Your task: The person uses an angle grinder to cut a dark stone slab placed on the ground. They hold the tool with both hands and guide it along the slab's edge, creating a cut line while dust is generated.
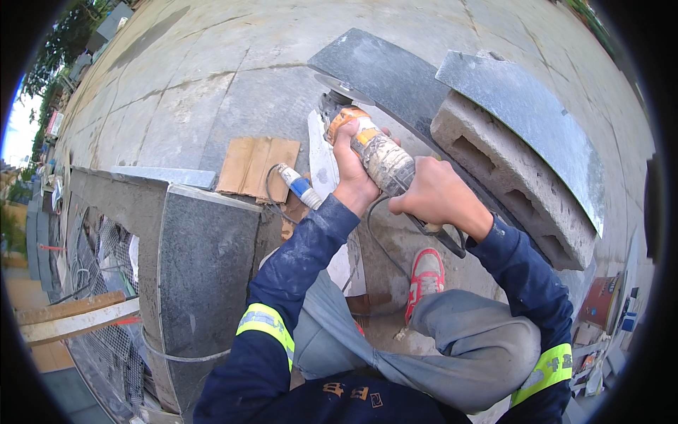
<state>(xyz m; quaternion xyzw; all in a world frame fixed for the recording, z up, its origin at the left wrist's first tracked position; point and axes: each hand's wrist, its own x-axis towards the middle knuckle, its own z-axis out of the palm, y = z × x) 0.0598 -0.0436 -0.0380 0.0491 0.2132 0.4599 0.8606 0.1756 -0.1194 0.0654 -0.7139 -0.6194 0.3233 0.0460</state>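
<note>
Orange and grey, caked in pale dust, the cylindrical angle grinder (385, 157) lies slantwise between my hands, out ahead of my knees. My left hand (355, 172) wraps its front end by the orange collar, fingers clamped round the body; my right hand (439, 192) is closed on the rear, and that spread of grip likely steadies it against twisting. Its thin round metal disc (345, 90) sits at the far end, away from my legs, by a long dark-grey stone slab (385, 69); whether they touch, I cannot tell. A lighter grey flat slab (526, 116) rests on a rough hollow concrete block (498, 177), which seems to keep it off the ground. One thin black cord (371, 227) runs toward my red-and-white shoe (426, 277), apparently kept well back from the disc.
</note>
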